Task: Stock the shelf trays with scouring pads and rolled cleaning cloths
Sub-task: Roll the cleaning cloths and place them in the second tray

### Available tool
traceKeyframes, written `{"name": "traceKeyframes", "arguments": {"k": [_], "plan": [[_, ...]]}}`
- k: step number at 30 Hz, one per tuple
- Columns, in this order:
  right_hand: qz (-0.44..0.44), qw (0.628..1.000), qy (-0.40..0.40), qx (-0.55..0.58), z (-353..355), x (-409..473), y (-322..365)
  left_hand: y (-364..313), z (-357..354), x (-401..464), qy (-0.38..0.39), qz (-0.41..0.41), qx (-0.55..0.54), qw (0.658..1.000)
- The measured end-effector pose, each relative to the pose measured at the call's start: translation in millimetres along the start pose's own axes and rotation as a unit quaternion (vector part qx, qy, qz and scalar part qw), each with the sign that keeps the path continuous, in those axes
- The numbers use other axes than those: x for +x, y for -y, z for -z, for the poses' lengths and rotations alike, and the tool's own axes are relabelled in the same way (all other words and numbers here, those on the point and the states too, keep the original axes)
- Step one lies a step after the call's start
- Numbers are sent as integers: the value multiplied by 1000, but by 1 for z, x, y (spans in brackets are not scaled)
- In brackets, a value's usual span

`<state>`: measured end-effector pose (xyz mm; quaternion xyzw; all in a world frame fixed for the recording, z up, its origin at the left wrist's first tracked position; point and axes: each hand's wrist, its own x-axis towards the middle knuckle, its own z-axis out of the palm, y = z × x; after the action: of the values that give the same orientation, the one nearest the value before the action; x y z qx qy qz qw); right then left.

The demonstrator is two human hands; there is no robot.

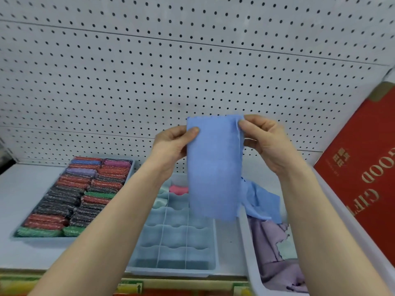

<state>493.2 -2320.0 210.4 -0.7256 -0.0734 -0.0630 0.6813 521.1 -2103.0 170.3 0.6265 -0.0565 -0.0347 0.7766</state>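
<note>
A blue cleaning cloth (pixel 214 167) hangs folded lengthwise in front of the pegboard. My left hand (pixel 171 144) pinches its upper left edge and my right hand (pixel 265 139) pinches its upper right edge. Below it lies a pale blue divided tray (pixel 171 242); a pink rolled cloth (pixel 178 189) and pale mint rolled cloths (pixel 161 199) sit in its far cells, the near cells hold nothing. To the left, a tray (pixel 129 178) is packed with several red, black, green and purple scouring pads (pixel 74 195).
A white bin (pixel 250 253) at the right holds loose lilac cloths (pixel 275 253) and another blue cloth (pixel 260 201). A red gift box (pixel 359 167) leans at the far right. The white shelf (pixel 23 195) ends in a price strip at the front edge.
</note>
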Motion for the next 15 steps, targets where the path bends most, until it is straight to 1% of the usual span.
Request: {"name": "traceKeyframes", "arguments": {"k": [2,5,7,11,12,13,15], "plan": [[-25,998,11,-61,-1,-2,-2,-1,-3,-4,-12,-23,19,999],[-36,990,-18,-133,-4,-5,-7,-4,-4,-10,-33,-41,27,998],[-35,990,-29,-135,-2,-6,-6,-6,-1,-12,-33,-61,40,997],[-30,996,-1,-88,2,-11,11,-13,8,-15,-29,-81,27,996],[-31,995,-9,-95,0,-8,13,-13,8,-13,-31,-81,35,996],[-32,991,-32,-129,-3,-3,12,-11,8,-11,-40,-77,54,995],[-29,966,-95,-239,-13,11,5,-6,2,-6,-65,-65,94,991]]}}
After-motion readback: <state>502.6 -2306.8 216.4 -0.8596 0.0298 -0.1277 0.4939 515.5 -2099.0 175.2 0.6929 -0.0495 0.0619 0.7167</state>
